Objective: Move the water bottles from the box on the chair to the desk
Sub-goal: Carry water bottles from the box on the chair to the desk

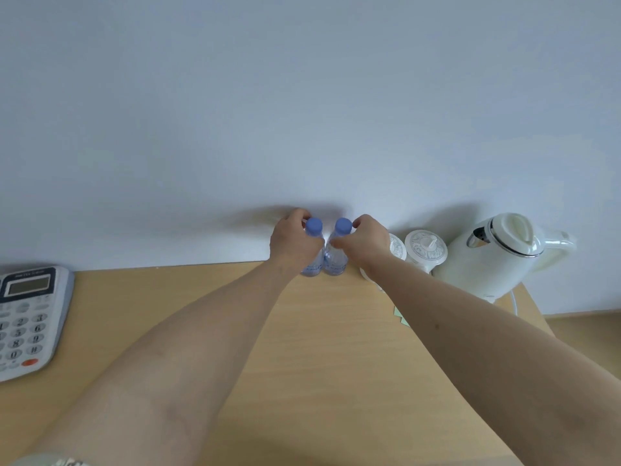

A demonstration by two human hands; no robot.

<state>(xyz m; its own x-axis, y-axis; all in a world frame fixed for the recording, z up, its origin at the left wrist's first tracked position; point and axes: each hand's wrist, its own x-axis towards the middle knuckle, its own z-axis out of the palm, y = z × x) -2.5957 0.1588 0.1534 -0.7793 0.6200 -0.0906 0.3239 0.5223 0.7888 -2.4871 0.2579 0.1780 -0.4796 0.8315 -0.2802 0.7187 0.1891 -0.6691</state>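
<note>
The one camera sits on my head and looks forward and down across the desk (302, 348) toward the wall (302, 95) behind it. It is a wide-angle view, so the wall fills the upper half and the desk edge bends. My forearms run in from the bottom corners and meet near the middle, where my left hand (290, 245) and right hand (368, 242) reach the far edge. The phone (28, 317) is cut off at the left border, and the kettle (494, 253) stands far right. There is no second view to share anything with.
</note>
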